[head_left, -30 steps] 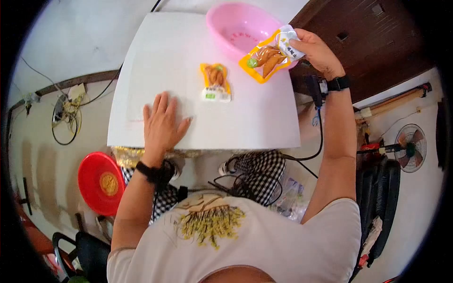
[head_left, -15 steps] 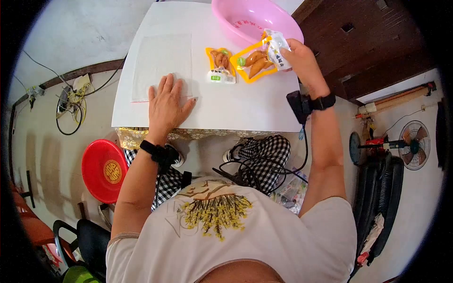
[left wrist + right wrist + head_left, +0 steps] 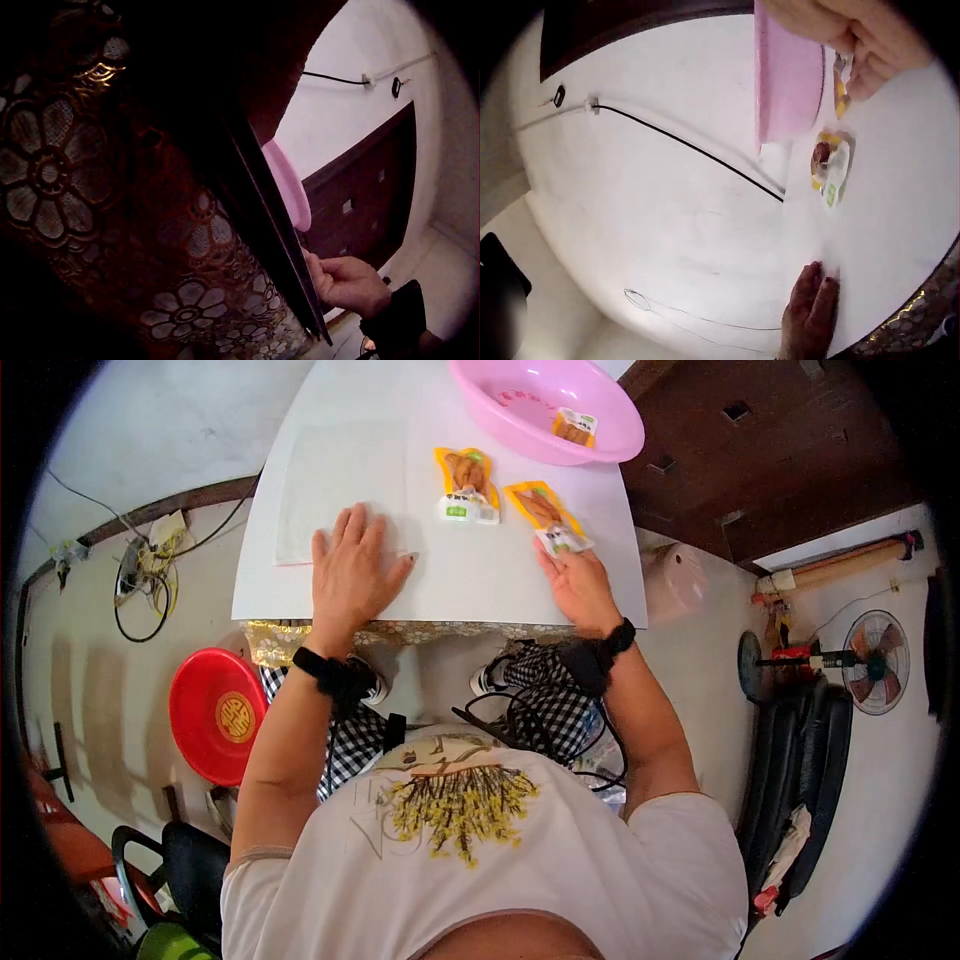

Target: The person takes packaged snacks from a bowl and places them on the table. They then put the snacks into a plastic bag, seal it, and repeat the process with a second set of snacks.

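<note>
My left hand [image 3: 355,570] rests flat on the white table with fingers straight, overlapping the lower edge of a clear plastic sheet [image 3: 345,475]. My right hand [image 3: 580,585] pinches the white end of a yellow-edged snack packet [image 3: 540,508], low over the table's right side. In the right wrist view, the right hand [image 3: 862,45] partly covers this packet [image 3: 841,94]. A similar snack packet [image 3: 467,485] lies on the table between the hands. A third packet [image 3: 574,428] is inside the pink basin [image 3: 610,410] at the back right.
A patterned tablecloth [image 3: 52,172] hangs below the table's front edge. On the floor to the left stands a red basin [image 3: 205,710]. Dark cables [image 3: 515,705] run over the person's lap. A fan [image 3: 876,660] stands far right.
My right hand has come down and toward the body, bringing the packet from beside the pink basin to near the tabletop. A packet in the basin now shows clearly. The left hand stays on the table.
</note>
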Demonstrator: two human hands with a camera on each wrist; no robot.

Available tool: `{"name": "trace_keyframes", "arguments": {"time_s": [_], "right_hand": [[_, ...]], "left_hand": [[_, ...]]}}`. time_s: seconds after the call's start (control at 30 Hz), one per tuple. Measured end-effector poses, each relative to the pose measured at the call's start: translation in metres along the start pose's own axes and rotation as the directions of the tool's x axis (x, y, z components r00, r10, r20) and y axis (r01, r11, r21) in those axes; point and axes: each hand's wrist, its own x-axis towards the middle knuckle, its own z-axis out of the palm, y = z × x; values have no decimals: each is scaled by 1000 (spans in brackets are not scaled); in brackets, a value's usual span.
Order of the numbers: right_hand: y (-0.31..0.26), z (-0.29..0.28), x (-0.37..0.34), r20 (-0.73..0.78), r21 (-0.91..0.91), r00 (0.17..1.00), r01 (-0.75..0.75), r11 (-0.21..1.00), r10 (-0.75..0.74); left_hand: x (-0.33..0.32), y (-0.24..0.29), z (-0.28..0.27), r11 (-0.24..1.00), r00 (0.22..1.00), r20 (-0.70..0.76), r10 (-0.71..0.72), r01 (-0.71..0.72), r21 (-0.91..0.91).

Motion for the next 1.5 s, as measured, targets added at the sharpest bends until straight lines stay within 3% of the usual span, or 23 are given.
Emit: {"name": "trace_keyframes", "arguments": {"time_s": [0.07, 0.13, 0.2, 0.3, 0.43, 0.47, 0.57, 0.63, 0.7, 0.77, 0.83, 0.93, 1.03, 1.07, 1.17, 1.2, 1.3, 1.4, 1.5], "right_hand": [[13, -2, 13, 222, -368, 947, 303, 879, -233], [21, 1, 25, 262, -361, 933, 332, 871, -247], [13, 30, 20, 103, -7, 992, 73, 997, -72], [12, 33, 26, 144, -31, 984, -100, 994, 104], [-37, 29, 9, 213, -409, 858, -356, 841, 467], [-54, 27, 6, 215, -571, 836, -311, 760, 504], [-116, 25, 20, 229, -837, 940, 57, 544, 253], [-160, 28, 46, 231, -837, 973, 185, 515, 26], [-190, 27, 86, 239, -728, 963, 260, 635, -121], [-212, 27, 135, 213, -745, 962, 273, 608, -171], [-227, 28, 187, 234, -905, 952, 287, 313, -197], [-230, 27, 264, 415, -910, 892, 411, -58, -180], [-218, 31, 312, 419, -831, 908, 388, -399, 11], [-210, 33, 315, 341, -890, 938, 342, -301, 57], [-189, 30, 315, 118, -890, 986, 158, -427, 119], [-188, 28, 322, 31, -885, 978, 123, -449, 207], [-180, 28, 329, -31, -839, 973, 100, -535, 231], [-179, 19, 335, 67, -739, 976, 188, -647, 207], [-203, 15, 329, 235, -886, 960, 275, -374, 149]], "left_hand": [[1, 1, -3, 1000, 998, 64, -18, 19, -8], [1, 1, -6, 999, 994, 100, -37, 38, 2], [2, 3, -7, 999, 993, 109, -46, 44, 20], [3, 7, -9, 999, 990, 130, -50, 51, -4], [4, 10, -11, 997, 988, 140, -68, 71, -16], [5, 12, -13, 997, 985, 155, -72, 77, -22], [6, 13, -13, 997, 985, 156, -67, 70, -16], [6, 9, -9, 999, 992, 116, -45, 48, -21], [8, 10, -10, 998, 991, 124, -47, 51, -27], [11, 12, -13, 997, 986, 152, -62, 67, -28], [13, 13, -15, 997, 984, 167, -67, 73, -29], [18, 15, -19, 993, 967, 235, -101, 111, -30], [21, 15, -21, 992, 961, 254, -107, 120, -36], [22, 15, -21, 991, 957, 267, -113, 127, -37], [22, 14, -20, 992, 954, 280, -110, 123, -31], [22, 12, -18, 992, 954, 279, -106, 119, -30], [22, 11, -15, 994, 957, 274, -99, 110, -24], [18, 8, -13, 995, 968, 239, -76, 88, -41], [19, 9, -15, 995, 969, 235, -77, 92, -50]]}}
